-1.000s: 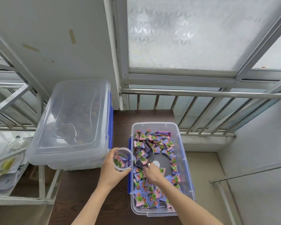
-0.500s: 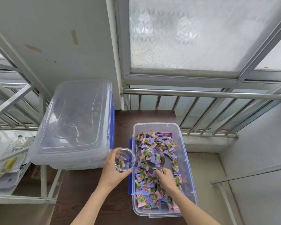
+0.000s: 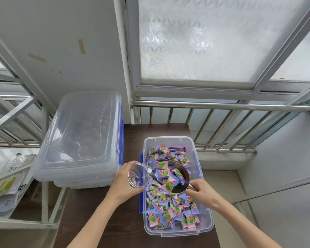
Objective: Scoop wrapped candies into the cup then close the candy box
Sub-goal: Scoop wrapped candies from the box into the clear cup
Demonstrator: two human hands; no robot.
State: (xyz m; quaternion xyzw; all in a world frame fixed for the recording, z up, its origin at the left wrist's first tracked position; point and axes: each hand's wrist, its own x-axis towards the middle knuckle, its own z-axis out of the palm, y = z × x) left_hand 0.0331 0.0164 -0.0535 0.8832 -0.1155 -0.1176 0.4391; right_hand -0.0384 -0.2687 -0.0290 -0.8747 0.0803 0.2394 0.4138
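An open clear candy box (image 3: 205,224) with blue latches sits on the dark wooden table (image 3: 115,221), full of pink and blue wrapped candies (image 3: 170,210). My left hand (image 3: 123,183) holds a clear plastic cup (image 3: 138,174), tilted with its mouth facing the box and a few candies inside. My right hand (image 3: 202,191) grips the handle of a metal scoop (image 3: 170,174). The scoop carries several candies, and its tip touches the cup's rim above the box's left edge.
A second clear box with a closed lid (image 3: 79,138) stands at the table's left, apparently stacked on another lid or box. A steel railing (image 3: 222,106) and frosted window run behind. A metal rack holding bags (image 3: 7,179) is at the far left.
My right hand lifted the scoop out of the candies, loaded, and swung it left and up to the cup's rim. The cup has tilted more toward the scoop.
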